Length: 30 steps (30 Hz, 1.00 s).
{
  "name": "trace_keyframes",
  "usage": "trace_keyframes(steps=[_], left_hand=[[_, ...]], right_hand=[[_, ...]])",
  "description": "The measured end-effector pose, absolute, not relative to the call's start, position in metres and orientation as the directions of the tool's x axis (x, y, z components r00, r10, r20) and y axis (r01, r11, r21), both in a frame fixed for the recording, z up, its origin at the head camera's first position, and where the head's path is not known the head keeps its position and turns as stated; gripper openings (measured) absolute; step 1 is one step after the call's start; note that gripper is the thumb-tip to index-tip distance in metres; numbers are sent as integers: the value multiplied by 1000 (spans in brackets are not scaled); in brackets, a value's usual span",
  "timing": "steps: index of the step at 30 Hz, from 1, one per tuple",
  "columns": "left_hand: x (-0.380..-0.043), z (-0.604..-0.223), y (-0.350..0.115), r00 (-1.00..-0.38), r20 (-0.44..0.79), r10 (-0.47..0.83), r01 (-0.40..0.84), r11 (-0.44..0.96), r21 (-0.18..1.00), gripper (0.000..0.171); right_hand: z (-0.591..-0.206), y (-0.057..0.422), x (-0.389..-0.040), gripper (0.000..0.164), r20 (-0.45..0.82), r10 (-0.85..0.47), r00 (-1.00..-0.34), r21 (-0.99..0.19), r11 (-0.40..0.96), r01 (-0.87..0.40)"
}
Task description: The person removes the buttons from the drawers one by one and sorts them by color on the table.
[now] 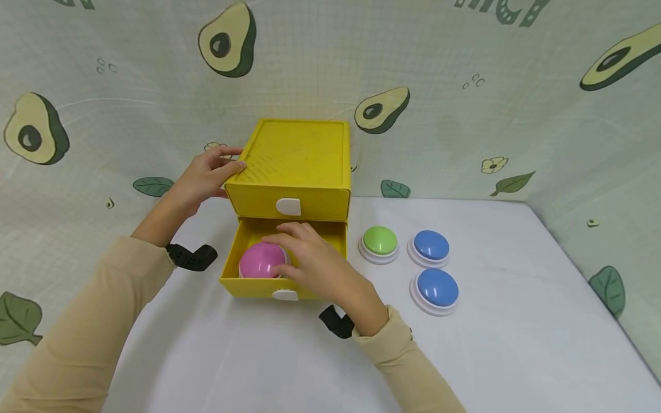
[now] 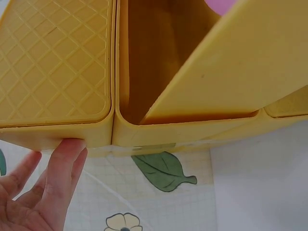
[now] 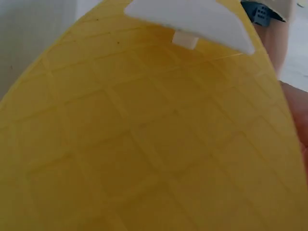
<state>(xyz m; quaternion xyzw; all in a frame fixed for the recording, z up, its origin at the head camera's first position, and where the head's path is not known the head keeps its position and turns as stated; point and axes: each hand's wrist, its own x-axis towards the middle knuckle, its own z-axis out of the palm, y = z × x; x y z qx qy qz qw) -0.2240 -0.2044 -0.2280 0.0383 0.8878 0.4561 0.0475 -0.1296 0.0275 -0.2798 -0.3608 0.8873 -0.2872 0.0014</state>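
Note:
A yellow two-drawer box (image 1: pixel 296 152) stands on the table, its lower drawer (image 1: pixel 242 288) pulled out and its upper drawer (image 1: pixel 320 205) closed. A pink dome push button (image 1: pixel 258 261) with a white base sits at the left of the lower drawer. My right hand (image 1: pixel 322 264) reaches over that drawer, thumb and fingers spread about the button's right side; contact is hard to tell. In the left wrist view, my left hand (image 2: pixel 41 197) touches the box's side with extended fingers. The right wrist view mostly shows a yellow drawer front (image 3: pixel 139 125) with its white handle (image 3: pixel 192 21).
Right of the box stand a green push button (image 1: pixel 380 241) and two blue ones, the rear blue button (image 1: pixel 431 245) and the front blue button (image 1: pixel 437 288). A white cloth (image 1: pixel 516 321) covers the table. Behind hangs an avocado-print curtain (image 1: pixel 310 57).

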Motion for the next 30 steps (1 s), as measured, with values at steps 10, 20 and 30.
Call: trace_keyframes(steps=[10,20,30], left_hand=[[-224,-227,-204,-992,-57,113,19,579,815,61],[-224,-227,-204,-992,-53,119,26,580,815,62],[-224,-227,-205,-991,-52,125,30,579,815,62]], right_hand=[[-282,12,-146,50,1,-698,-716,-463,634,-619],[-282,4,-155,49,-92,-752,-652,-441,618,-651],[-283,5,-155,45,-47,-771,-635,-407,595,-693]])
